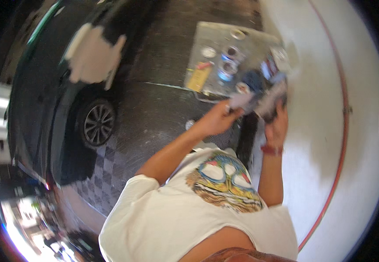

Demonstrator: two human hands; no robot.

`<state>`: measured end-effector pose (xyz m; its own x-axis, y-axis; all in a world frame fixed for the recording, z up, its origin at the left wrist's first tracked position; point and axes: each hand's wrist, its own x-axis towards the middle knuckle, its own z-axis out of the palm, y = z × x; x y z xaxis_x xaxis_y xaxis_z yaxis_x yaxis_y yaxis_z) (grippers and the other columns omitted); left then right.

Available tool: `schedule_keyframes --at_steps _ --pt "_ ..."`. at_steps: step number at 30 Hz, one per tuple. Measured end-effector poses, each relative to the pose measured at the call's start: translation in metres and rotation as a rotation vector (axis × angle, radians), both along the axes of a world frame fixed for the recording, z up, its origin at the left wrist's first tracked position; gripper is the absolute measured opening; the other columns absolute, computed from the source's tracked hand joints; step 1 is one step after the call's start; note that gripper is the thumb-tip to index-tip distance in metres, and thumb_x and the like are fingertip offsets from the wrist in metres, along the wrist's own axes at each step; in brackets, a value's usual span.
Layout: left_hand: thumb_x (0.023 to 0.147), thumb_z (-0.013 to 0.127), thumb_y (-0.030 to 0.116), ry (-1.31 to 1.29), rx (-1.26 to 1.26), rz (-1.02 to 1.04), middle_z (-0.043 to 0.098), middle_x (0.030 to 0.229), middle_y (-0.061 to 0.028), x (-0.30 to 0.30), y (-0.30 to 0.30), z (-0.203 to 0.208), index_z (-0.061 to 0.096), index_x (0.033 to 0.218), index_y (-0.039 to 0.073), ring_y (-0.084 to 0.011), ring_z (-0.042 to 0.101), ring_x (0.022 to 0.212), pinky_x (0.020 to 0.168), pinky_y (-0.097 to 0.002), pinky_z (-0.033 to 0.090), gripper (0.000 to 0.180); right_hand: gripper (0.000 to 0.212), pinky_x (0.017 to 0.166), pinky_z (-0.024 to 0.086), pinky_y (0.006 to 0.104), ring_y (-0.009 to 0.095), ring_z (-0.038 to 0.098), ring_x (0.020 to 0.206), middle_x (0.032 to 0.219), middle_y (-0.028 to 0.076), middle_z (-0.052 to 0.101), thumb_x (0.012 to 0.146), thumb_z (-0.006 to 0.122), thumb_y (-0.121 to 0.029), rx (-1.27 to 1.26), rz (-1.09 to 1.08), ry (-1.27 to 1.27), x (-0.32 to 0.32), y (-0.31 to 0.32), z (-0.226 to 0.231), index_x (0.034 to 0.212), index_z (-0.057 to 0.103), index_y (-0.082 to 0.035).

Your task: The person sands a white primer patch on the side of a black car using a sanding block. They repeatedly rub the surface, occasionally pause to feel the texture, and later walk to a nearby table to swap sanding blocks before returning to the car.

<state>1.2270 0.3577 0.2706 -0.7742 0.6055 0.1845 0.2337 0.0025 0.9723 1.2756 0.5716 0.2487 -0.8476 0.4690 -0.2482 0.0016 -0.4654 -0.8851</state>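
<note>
Grip: both hands closed on blurred items, held up together beside the white wall [320, 113].
Left hand [218, 118]: pinches a pale, flat piece [240, 100].
Right hand [277, 124]: wraps a grey object [269, 101]; kind unclear.
Beyond: metal tray [207, 41] carrying cans [228, 65] and a yellow card [198, 77].
Left side: dark car [67, 109].

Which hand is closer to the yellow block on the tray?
Left. The left hand is below and slightly right of the yellow block on the tray; the right hand sits farther right, near the white wall.
</note>
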Motion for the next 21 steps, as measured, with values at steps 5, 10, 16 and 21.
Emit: schedule_keyframes --at_steps 5,10,16,21 --pt "0.104 0.060 0.017 -0.166 -0.115 -0.028 0.072 0.104 -0.0067 0.001 0.011 0.001 0.064 0.121 -0.001 -0.0134 0.060 0.096 0.088 -0.0332 0.050 0.025 0.052 0.105 0.046 0.0374 0.025 0.060 0.118 0.132 0.017 0.062 0.096 0.073 -0.019 0.282 0.013 0.102 -0.007 -0.004 -0.024 0.139 0.052 0.002" --pt "0.101 0.066 0.020 -0.150 -0.105 0.104 0.072 0.100 -0.0083 0.010 0.036 -0.001 0.066 0.118 -0.001 -0.0148 0.062 0.092 0.085 -0.0334 0.051 0.027 0.040 0.096 0.050 0.0311 0.015 0.063 0.106 0.121 0.010 0.068 0.096 0.071 -0.009 0.070 -0.136 0.120 -0.007 0.013 -0.033 0.133 0.056 -0.001" --pt "0.098 0.071 0.019 -0.174 -0.399 -0.001 0.073 0.098 -0.0081 0.008 0.043 0.001 0.068 0.115 -0.003 -0.0149 0.065 0.089 0.082 -0.0336 0.052 0.028 0.040 0.093 0.050 0.0325 0.017 0.064 0.104 0.117 0.011 0.070 0.095 0.073 -0.015 0.383 0.018 0.147 0.005 -0.002 -0.011 0.129 0.058 0.000" --pt "0.098 0.071 0.019 -0.501 -0.422 -0.236 0.071 0.108 -0.0088 0.000 0.044 -0.008 0.065 0.121 -0.003 -0.0167 0.065 0.098 0.088 -0.0331 0.052 0.032 0.048 0.091 0.051 0.0332 0.020 0.067 0.101 0.111 0.019 0.071 0.093 0.075 -0.022 0.673 0.131 0.164 0.017 0.020 0.010 0.130 0.057 0.004"
